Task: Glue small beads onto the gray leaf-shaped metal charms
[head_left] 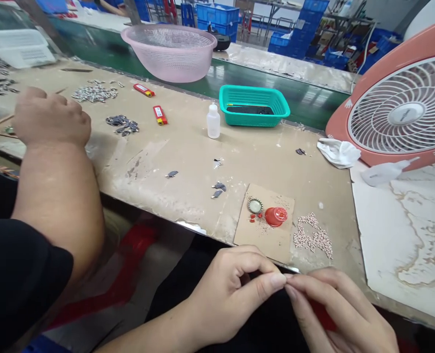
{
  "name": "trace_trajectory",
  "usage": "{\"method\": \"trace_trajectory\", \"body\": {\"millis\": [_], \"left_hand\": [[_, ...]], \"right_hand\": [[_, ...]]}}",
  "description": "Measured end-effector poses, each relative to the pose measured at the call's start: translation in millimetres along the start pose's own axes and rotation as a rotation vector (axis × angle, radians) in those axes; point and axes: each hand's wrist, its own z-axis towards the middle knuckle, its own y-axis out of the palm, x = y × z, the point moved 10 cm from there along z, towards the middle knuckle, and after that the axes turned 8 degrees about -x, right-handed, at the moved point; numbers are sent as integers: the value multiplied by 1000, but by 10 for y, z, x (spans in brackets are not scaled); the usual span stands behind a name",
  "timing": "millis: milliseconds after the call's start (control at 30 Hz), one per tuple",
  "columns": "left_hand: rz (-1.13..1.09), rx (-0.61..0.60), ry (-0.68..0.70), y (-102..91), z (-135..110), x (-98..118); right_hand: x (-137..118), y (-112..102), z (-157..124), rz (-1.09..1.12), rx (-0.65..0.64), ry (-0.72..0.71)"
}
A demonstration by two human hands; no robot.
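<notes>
My left hand [235, 289] and my right hand [335, 309] meet below the table edge. Both are closed in a pinch, fingertips touching, on something tiny that I cannot make out. A red patch shows under my right fingers. Just beyond my hands lies a cardboard piece [272, 240] with a red cap [276, 216], a metal bottle cap [254, 206] and scattered beads. A pile of pale pink beads [313, 238] lies to its right. A few small dark metal pieces [218, 189] lie to its left.
A co-worker's arm and fist [50, 117] rest on the table at left. Also here: a dropper bottle [213, 121], teal basket [254, 105], pink colander [169, 51], two red lighters [159, 115], heaps of metal pieces [94, 93], a pink fan [401, 113], white cloth [338, 152].
</notes>
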Motion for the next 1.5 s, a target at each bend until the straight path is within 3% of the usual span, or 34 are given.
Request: {"method": "trace_trajectory", "body": {"millis": [133,233,300,333,433,567,700,867,1067,1500], "left_hand": [[211,-11,60,-128,32,37],[669,278,157,-591,2,202],[1008,471,129,-883,-26,283],[1133,501,81,-990,-5,276],[1299,441,-37,-1193,116,174],[1253,407,3,-1296,205,120],[1260,437,86,-1315,219,134],[1166,457,116,-1341,157,178],[896,504,167,-1350,-4,241],[759,449,229,-1297,-39,233]], "right_hand": [[88,14,85,60,-41,63],[338,-48,86,129,36,260],[511,-63,72,201,77,377],[583,-57,73,242,86,416],[737,-15,114,347,76,481],[794,7,217,384,52,494],[764,-29,332,283,31,471],[572,-106,564,-29,-23,260],[392,30,768,-351,-207,88],[278,172,880,-599,-377,-75]]}}
